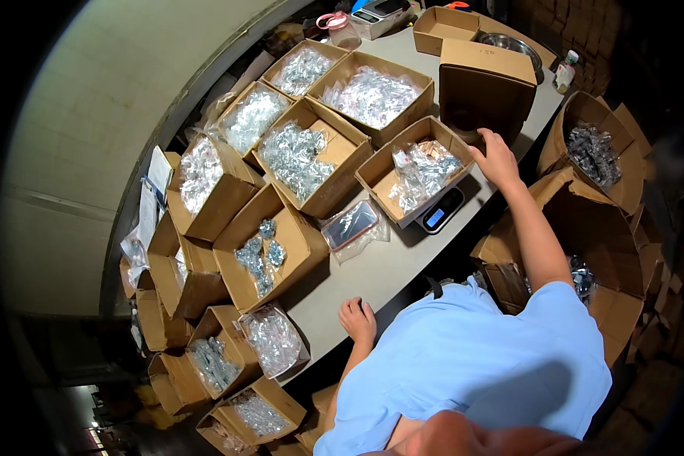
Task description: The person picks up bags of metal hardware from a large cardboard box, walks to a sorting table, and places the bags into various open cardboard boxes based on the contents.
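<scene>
My right hand is at the right corner of a cardboard box, its fingers stretched and thumb apart. Fingertips meet or nearly meet the rim; whether they press on it I cannot tell. Inside the box lie clear plastic packets with silvery and copper-coloured pieces. The box sits on a dark digital scale with a lit display. My left hand rests on the table's near edge with fingers loosely bent, holding nothing visible. Farther in lies a phone on clear plastic film.
Open boxes of clear packets, such as this large box, line the table. One box holds bundles of metal parts. A tall box stands beyond my right hand. Big cartons flank the table on the right.
</scene>
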Demonstrator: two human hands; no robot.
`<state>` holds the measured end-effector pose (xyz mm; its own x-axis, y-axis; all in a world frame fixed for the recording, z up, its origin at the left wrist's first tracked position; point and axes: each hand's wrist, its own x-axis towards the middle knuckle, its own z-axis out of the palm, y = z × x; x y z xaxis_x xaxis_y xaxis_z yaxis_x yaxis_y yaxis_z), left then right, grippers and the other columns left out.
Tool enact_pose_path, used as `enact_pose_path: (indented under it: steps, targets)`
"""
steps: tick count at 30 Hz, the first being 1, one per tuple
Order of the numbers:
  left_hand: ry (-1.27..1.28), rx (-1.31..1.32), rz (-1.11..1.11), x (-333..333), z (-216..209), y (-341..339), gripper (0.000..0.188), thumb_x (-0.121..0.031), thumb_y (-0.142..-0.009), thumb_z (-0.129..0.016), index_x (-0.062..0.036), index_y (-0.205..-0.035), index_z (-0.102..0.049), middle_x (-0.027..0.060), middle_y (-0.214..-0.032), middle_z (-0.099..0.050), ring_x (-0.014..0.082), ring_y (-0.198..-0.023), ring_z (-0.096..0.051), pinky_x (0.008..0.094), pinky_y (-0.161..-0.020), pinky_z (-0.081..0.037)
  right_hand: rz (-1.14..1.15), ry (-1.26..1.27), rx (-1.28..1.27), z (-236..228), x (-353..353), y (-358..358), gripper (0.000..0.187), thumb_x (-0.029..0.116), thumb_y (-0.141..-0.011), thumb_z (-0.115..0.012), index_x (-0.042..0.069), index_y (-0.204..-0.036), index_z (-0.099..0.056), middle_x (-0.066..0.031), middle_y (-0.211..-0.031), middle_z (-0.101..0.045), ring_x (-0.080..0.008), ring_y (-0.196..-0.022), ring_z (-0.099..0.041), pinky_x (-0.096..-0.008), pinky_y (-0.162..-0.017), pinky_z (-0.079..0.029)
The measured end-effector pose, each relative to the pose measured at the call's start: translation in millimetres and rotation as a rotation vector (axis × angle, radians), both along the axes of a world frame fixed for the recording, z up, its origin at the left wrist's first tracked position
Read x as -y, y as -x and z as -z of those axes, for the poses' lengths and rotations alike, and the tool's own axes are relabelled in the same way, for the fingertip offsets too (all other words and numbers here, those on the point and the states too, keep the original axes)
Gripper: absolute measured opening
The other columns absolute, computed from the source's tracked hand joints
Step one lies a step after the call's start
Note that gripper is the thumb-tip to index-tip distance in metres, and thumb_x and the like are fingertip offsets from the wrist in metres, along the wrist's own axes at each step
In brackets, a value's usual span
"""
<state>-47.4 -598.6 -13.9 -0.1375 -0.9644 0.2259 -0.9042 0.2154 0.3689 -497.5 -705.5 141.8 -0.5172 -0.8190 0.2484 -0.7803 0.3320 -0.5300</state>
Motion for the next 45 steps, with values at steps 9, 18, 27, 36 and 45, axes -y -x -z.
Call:
enact_pose_path:
  steps: [9,18,27,36,45]
  targets:
    - [-0.114,0.209,0.070,-15.1,-16.1,7.1,0.044,-0.032,-0.084,-0.055,-0.0140,-0.123,-0.048,0.0130,-0.134,-0.035,0.0314,-0.123,-0.032,0.0491,-0.099,-0.025,0.260,-0.091,-0.171,16.8,-84.0,7.1,0.041,0.030,-0.078,-0.063,0.012,-0.114,-0.054,-0.0109,-0.123,-0.047,-0.0321,-0.117,-0.040,-0.0475,-0.095,-0.034]
    - [-0.223,0.354,0.134,-16.7,-20.5,3.3,0.058,-0.045,-0.084,-0.052,-0.0180,-0.134,-0.039,0.0137,-0.145,-0.021,0.0325,-0.133,-0.020,0.0543,-0.104,-0.017,0.328,0.042,-0.365,60.2,-134.1,11.9,0.019,0.016,-0.070,-0.064,0.011,-0.088,-0.061,-0.0111,-0.119,-0.049,-0.0300,-0.117,-0.040,-0.0431,-0.100,-0.028]
    - [-0.188,0.345,0.142,-19.4,-23.0,-1.2,0.061,-0.041,-0.083,-0.056,-0.0190,-0.136,-0.036,0.0144,-0.145,-0.022,0.0327,-0.133,-0.021,0.0545,-0.104,-0.019,0.319,0.122,-0.407,64.6,-121.6,10.7,0.005,0.015,-0.070,-0.061,0.011,-0.073,-0.062,-0.0043,-0.093,-0.057,-0.0230,-0.096,-0.052,-0.0406,-0.094,-0.032]
    - [-0.178,0.318,0.214,-23.6,-27.7,-7.6,0.061,-0.037,-0.082,-0.058,-0.0163,-0.135,-0.036,0.0159,-0.144,-0.025,0.0357,-0.132,-0.023,0.0531,-0.105,-0.019,0.267,-0.310,-0.428,39.5,-97.2,-1.8,0.022,0.028,-0.080,-0.057,0.013,-0.094,-0.064,-0.0063,-0.099,-0.060,-0.0230,-0.102,-0.053,-0.0515,-0.099,-0.026]
    - [-0.148,0.180,0.139,-10.7,-27.3,-2.9,0.062,-0.040,-0.071,-0.069,-0.0164,-0.124,-0.047,0.0114,-0.137,-0.036,0.0338,-0.124,-0.033,0.0481,-0.101,-0.024,0.017,-0.342,1.236,42.1,41.1,40.7,0.076,0.067,-0.074,-0.052,0.007,-0.121,-0.053,-0.0080,-0.118,-0.057,-0.0254,-0.107,-0.052,-0.0378,-0.095,-0.037]
